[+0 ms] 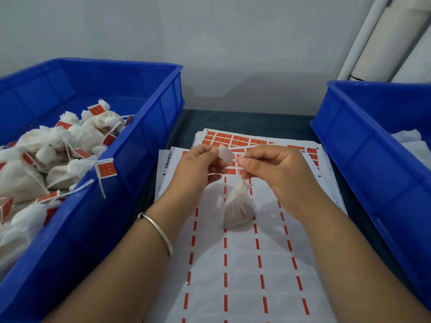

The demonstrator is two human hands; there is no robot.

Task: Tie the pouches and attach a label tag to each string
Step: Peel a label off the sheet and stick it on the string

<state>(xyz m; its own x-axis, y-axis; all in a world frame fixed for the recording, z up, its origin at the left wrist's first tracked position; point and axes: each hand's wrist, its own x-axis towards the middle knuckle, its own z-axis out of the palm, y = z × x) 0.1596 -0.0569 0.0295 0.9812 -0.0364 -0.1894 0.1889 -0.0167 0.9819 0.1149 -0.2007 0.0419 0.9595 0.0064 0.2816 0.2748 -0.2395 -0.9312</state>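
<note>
A small white mesh pouch [236, 209] filled with brownish powder stands on the label sheet [245, 264], its gathered neck pointing up. My right hand [270, 169] pinches the pouch's string just above the neck. My left hand [198, 164] pinches a label tag [225, 153], which shows its white back, close to the right hand's fingertips. Both hands hover over the sheets, a little above the pouch.
A blue crate [130, 145] on the left holds several tied pouches with red tags. A second blue crate [363, 145] on the right shows white pouches at its edge. More sheets of red labels [233, 138] lie behind the hands. White pipes stand at the back right.
</note>
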